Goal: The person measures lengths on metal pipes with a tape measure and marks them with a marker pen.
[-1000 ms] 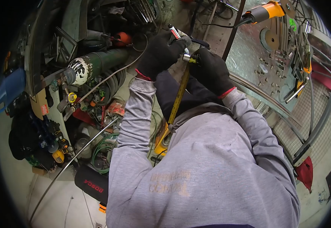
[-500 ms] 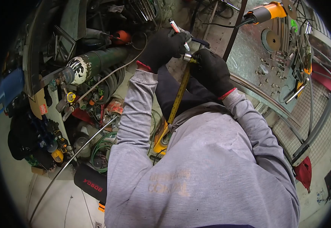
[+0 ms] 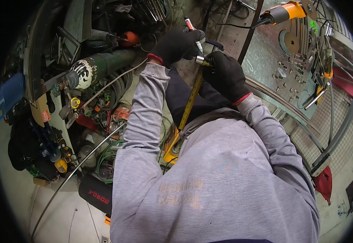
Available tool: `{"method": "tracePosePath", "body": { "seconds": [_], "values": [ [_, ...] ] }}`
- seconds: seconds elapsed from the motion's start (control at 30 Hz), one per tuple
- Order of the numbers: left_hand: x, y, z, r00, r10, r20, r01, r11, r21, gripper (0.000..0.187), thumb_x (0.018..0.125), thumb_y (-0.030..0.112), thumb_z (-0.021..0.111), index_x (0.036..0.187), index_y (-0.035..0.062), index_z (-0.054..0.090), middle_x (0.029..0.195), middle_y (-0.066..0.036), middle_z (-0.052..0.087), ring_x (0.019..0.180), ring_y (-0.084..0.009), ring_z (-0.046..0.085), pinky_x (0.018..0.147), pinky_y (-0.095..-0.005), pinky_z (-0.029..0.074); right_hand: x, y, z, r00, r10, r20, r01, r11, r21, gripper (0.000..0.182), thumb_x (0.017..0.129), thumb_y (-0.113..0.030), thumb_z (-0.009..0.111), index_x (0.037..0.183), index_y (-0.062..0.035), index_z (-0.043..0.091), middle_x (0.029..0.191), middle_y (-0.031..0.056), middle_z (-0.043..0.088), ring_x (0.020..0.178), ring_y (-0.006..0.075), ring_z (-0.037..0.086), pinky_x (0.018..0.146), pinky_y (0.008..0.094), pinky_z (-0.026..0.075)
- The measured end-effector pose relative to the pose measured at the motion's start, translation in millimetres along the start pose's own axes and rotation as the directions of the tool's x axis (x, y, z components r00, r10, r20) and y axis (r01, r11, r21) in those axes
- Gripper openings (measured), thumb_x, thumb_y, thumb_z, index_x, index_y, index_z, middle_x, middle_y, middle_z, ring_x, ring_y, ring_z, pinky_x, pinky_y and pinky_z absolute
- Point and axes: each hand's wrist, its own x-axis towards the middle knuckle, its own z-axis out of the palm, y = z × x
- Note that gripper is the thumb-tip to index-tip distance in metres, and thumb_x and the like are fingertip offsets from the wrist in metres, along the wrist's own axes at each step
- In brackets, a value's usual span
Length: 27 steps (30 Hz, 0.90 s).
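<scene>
Grip of the left hand (image 3: 177,45), closed around the marker (image 3: 190,25), has shifted slightly farther, so the marker leans less near the metal piece (image 3: 199,60), beside the right hand (image 3: 226,77) pinching the tape measure (image 3: 191,103).

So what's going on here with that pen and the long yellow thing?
Someone in dark gloves has a marker in their left hand. Their right hand pinches the yellow measuring tape beside a shiny metal piece. The marker's tip is close to the metal, but I can't tell if it touches.
</scene>
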Motion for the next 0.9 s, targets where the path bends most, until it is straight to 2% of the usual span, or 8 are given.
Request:
{"method": "tracePosePath", "body": {
  "seconds": [0.17,0.6,0.63,0.67,0.7,0.73,0.77,0.9],
  "values": [
    [0.6,20.0,-0.3,0.937,-0.349,0.022,0.347,0.922,-0.174,0.036,0.105,0.038,0.065,0.103,0.0036,0.076,0.08,-0.007,0.073,0.065,-0.0153,0.071,0.059,-0.0326,0.057,-0.3,0.6,1.2,1.0,-0.003,-0.001,0.003,1.0,0.002,0.035,0.084,-0.021,0.086,0.106,-0.0112,0.061,0.08,0.0147,0.071,0.074,0.0382,0.073,0.063,0.0482,0.056],
    [-8.2,-9.1,6.4,0.874,-0.482,0.066,0.456,0.765,-0.454,0.039,0.105,0.039,0.067,0.107,0.0011,0.075,0.078,-0.008,0.073,0.064,-0.0166,0.072,0.06,-0.0313,0.06,0.5,1.9,2.3,1.0,-0.009,-0.01,0.008,0.998,-0.058,0.034,0.085,-0.022,0.085,0.105,-0.011,0.06,0.076,0.0144,0.07,0.071,0.0379,0.073,0.061,0.0481,0.055],
    [-12.7,-20.3,4.4,0.974,-0.198,-0.112,0.186,0.977,-0.106,0.036,0.104,0.037,0.069,0.108,0.0016,0.075,0.079,-0.009,0.074,0.064,-0.0173,0.073,0.06,-0.032,0.06,0.7,2.0,2.8,1.0,-0.011,-0.01,0.01,0.998,-0.056,0.034,0.085,-0.022,0.085,0.105,-0.011,0.06,0.076,0.0144,0.07,0.071,0.0379,0.073,0.061,0.0481,0.055],
    [-16.4,-26.3,4.2,0.976,0.149,-0.159,-0.098,0.951,0.292,0.034,0.103,0.036,0.071,0.109,0.002,0.075,0.079,-0.01,0.074,0.063,-0.0181,0.073,0.059,-0.0328,0.06,0.8,2.6,2.9,1.0,-0.014,-0.008,0.014,0.999,-0.047,0.034,0.085,-0.022,0.085,0.105,-0.011,0.06,0.076,0.0146,0.07,0.071,0.038,0.073,0.061,0.0481,0.055],
    [-22.0,-31.5,7.8,0.976,0.151,-0.158,-0.1,0.95,0.295,0.034,0.103,0.036,0.071,0.109,0.002,0.075,0.079,-0.01,0.074,0.063,-0.0181,0.073,0.059,-0.0328,0.06,1.0,3.1,2.9,1.0,-0.018,-0.008,0.017,0.999,-0.039,0.034,0.085,-0.022,0.085,0.105,-0.0109,0.06,0.076,0.0148,0.07,0.071,0.038,0.073,0.061,0.0482,0.055],
    [-30.9,-28.4,12.8,0.931,-0.166,-0.325,0.12,0.98,-0.156,0.031,0.103,0.032,0.071,0.112,0.0021,0.074,0.08,-0.009,0.075,0.063,-0.0187,0.073,0.059,-0.0334,0.06,1.1,3.5,3.0,1.0,-0.02,-0.013,0.019,0.999,-0.041,0.034,0.085,-0.022,0.085,0.105,-0.0109,0.06,0.076,0.0148,0.07,0.071,0.038,0.073,0.061,0.0482,0.055],
    [-40.4,-27.5,18.7,0.802,-0.502,-0.323,0.241,0.767,-0.595,0.029,0.103,0.028,0.071,0.115,0.0023,0.074,0.081,-0.009,0.075,0.064,-0.0194,0.074,0.059,-0.034,0.061,1.2,3.6,3.4,1.0,-0.008,-0.011,0.008,0.999,-0.039,0.034,0.085,-0.022,0.085,0.105,-0.0109,0.059,0.076,0.0149,0.071,0.072,0.038,0.073,0.061,0.0481,0.055],
    [-93.6,-38.0,51.0,0.903,-0.388,-0.183,0.187,0.741,-0.644,0.023,0.107,0.016,0.066,0.123,0.0004,0.073,0.108,-0.007,0.076,0.088,-0.0142,0.073,0.081,-0.0303,0.062,1.0,3.7,3.2,1.0,0.006,0.004,-0.005,0.999,-0.039,0.035,0.086,-0.022,0.084,0.108,-0.011,0.059,0.079,0.0151,0.072,0.073,0.0383,0.074,0.062,0.048,0.056]
  ]
}}
